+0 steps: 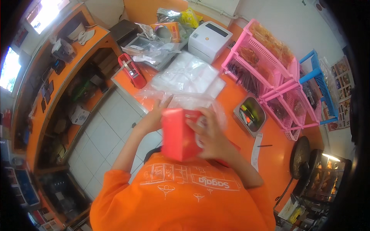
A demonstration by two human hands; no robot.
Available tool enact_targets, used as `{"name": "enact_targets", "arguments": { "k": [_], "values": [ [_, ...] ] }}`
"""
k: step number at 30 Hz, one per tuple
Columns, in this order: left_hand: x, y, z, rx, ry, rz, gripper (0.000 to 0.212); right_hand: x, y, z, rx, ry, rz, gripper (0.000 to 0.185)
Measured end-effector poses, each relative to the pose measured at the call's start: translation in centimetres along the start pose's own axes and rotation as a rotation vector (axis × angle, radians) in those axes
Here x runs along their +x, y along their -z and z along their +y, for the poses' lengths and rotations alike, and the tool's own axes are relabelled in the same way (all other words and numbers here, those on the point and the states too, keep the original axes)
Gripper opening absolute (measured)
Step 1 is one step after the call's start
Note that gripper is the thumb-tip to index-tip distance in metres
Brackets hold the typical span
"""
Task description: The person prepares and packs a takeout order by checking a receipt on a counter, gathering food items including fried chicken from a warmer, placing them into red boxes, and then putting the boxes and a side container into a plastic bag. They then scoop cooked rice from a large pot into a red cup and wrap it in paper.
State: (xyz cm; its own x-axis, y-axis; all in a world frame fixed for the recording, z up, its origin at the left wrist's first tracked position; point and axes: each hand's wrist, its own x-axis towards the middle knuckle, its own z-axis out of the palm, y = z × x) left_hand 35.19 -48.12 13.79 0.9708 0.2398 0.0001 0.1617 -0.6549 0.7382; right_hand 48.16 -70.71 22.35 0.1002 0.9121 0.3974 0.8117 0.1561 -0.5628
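Observation:
A red cardboard box [173, 135] is held up close to my chest, over the counter's front edge, and looks slightly blurred. My right hand [212, 132] grips its right side with the fingers spread over a printed face. On the far left side of the box is my left hand [158, 115], partly hidden behind it; one finger points up beside a clear plastic bag [185, 99]. Whether the left hand grips the box or the bag I cannot tell. Beyond both hands lies a stack of clear plastic bags [188, 75] on the orange counter [271, 170].
A red handheld device [132, 70] stands at the counter's left edge, near a white label printer [210, 40]. To the right are pink plastic racks [268, 72], a metal container [251, 115] with markers, a paper strip [256, 153] and a lit food display case [323, 176].

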Motion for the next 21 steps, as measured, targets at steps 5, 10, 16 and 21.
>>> {"name": "enact_targets", "arguments": {
  "k": [5,10,16,21],
  "values": [
    [0.1,0.0,-4.6,0.210,-0.413,0.002,0.090,0.6,-9.4,7.8,0.306,0.034,0.143,0.106],
    [-2.0,-1.7,-0.7,0.118,0.170,0.132,0.088,-1.2,-5.9,7.8,-0.505,-0.305,-0.294,0.114],
    [-0.9,-4.1,-0.3,-0.016,0.163,0.161,0.096,-0.9,-7.1,7.5,-0.546,-0.334,-0.403,0.109],
    [-0.8,-5.5,-1.5,0.233,-0.066,0.212,0.089,-2.2,-8.2,7.8,-0.474,-0.283,-0.290,0.095]
  ]
}}
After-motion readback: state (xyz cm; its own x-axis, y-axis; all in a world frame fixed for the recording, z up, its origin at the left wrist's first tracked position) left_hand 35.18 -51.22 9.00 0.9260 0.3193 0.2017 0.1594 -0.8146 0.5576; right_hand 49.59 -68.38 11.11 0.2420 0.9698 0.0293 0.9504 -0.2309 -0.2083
